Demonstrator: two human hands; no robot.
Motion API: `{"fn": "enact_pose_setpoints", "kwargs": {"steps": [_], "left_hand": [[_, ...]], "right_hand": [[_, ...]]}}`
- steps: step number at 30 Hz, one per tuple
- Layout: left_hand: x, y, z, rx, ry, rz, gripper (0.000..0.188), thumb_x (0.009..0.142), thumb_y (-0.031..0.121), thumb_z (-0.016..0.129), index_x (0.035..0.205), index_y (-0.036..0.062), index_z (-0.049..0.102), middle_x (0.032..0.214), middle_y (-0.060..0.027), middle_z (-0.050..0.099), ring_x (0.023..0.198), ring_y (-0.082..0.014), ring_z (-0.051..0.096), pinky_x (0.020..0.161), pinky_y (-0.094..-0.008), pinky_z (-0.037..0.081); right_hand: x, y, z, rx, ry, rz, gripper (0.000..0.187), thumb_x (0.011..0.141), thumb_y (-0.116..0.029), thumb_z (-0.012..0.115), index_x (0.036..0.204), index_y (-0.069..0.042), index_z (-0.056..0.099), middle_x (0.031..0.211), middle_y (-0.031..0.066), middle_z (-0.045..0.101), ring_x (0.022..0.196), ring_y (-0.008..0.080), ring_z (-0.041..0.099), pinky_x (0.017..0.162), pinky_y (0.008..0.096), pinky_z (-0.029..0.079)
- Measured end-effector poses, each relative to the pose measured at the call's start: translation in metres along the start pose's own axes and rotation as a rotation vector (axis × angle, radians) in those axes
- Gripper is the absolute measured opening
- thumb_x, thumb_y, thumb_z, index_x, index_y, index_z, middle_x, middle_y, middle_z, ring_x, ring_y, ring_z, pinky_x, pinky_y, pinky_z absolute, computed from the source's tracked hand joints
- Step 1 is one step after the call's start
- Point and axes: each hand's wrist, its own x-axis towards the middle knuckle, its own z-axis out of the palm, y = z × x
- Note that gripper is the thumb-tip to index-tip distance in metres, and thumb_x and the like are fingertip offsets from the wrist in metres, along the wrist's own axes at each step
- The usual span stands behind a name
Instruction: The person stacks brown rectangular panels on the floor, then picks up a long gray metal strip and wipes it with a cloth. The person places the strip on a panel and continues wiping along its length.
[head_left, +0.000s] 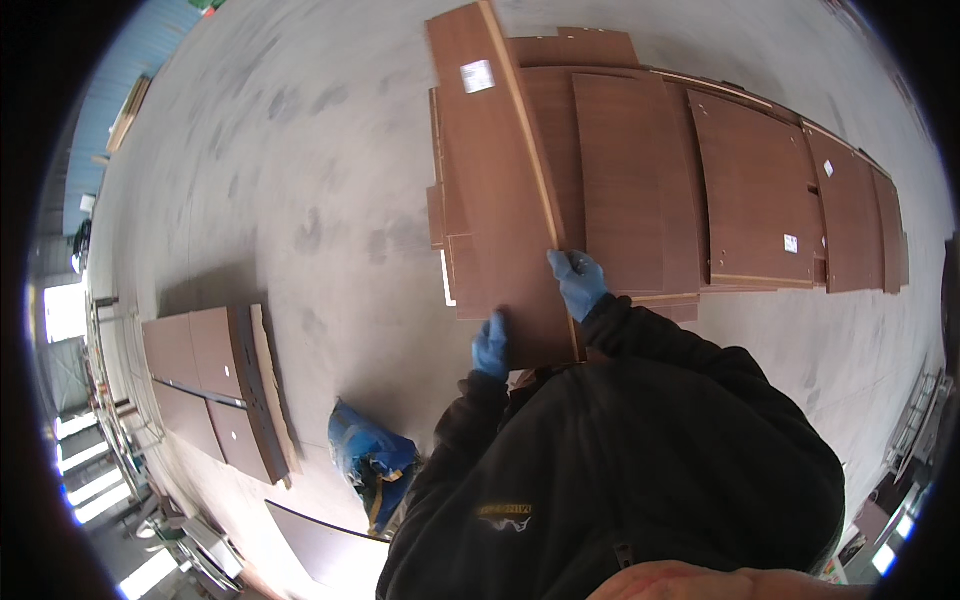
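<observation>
A long brown wood-look panel (490, 170) with a pale raw edge and a white label near its far end is held between my hands, pointing away from me. My left hand (490, 345), in a blue glove, grips its left edge close to my body. On the right edge, a little farther out, my right hand (578, 283), also blue-gloved, is closed round the side. Behind and right of the held panel lie stacks of similar brown panels (622, 180), partly covered by it.
More stacked panels (755, 190) with small labels run to the right. At left stands a bundle of brown panels (215, 390) on the grey concrete floor (330, 200). A blue plastic bag (370, 450) lies left of me, near another flat panel (325, 545). Racks and metal frames line the left edge.
</observation>
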Motion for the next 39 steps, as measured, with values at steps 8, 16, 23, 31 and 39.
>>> {"fn": "enact_pose_setpoints", "kwargs": {"steps": [8,16,23,31,39], "left_hand": [[0.034,0.065,-0.013,-0.186,0.154,0.083,0.057,0.111,0.047,0.055,0.121,-0.0066,0.071,0.109,-0.0091,0.074,0.097,-0.0170,0.064,0.087,-0.0338,0.054],[0.032,0.059,-0.005,-0.094,0.254,0.017,0.059,0.108,0.050,0.060,0.110,-0.0078,0.073,0.101,-0.0072,0.074,0.089,-0.0137,0.063,0.081,-0.0305,0.054],[0.042,0.063,0.034,-0.120,0.105,0.022,0.049,0.106,0.045,0.066,0.112,-0.0036,0.071,0.095,-0.0040,0.069,0.086,-0.0121,0.058,0.078,-0.0329,0.051],[0.055,0.076,0.074,-0.074,-0.134,-0.074,0.057,0.101,0.051,0.070,0.110,-0.0053,0.070,0.089,-0.0042,0.068,0.082,-0.0144,0.059,0.077,-0.0337,0.052],[0.090,0.036,0.076,-0.041,-0.108,-0.096,0.066,0.101,0.058,0.067,0.111,-0.0066,0.071,0.097,-0.0113,0.073,0.089,-0.0185,0.063,0.084,-0.0393,0.053]], "right_hand": [[-0.032,-0.021,0.022,-0.390,-0.205,-0.070,0.052,0.102,-0.049,0.066,0.084,0.000,0.064,0.074,0.0152,0.059,0.070,0.0243,0.056,0.066,0.0439,0.045],[-0.026,-0.008,0.018,-0.414,-0.185,-0.006,0.050,0.102,-0.048,0.066,0.091,0.000,0.069,0.083,0.0169,0.070,0.079,0.0301,0.067,0.072,0.0464,0.049],[-0.011,0.021,-0.017,-0.171,0.001,0.016,0.036,0.105,-0.034,0.069,0.103,0.002,0.071,0.088,0.0028,0.067,0.081,0.0128,0.056,0.075,0.0340,0.050],[0.003,0.055,-0.091,-0.492,0.117,-0.106,0.041,0.110,-0.035,0.060,0.116,0.004,0.070,0.099,0.0047,0.073,0.093,0.0118,0.063,0.082,0.0329,0.053],[0.022,0.032,-0.135,-0.756,0.336,-0.454,0.031,0.101,-0.027,0.066,0.117,-0.001,0.071,0.108,0.0214,0.074,0.098,0.0367,0.072,0.085,0.0432,0.057]]}}
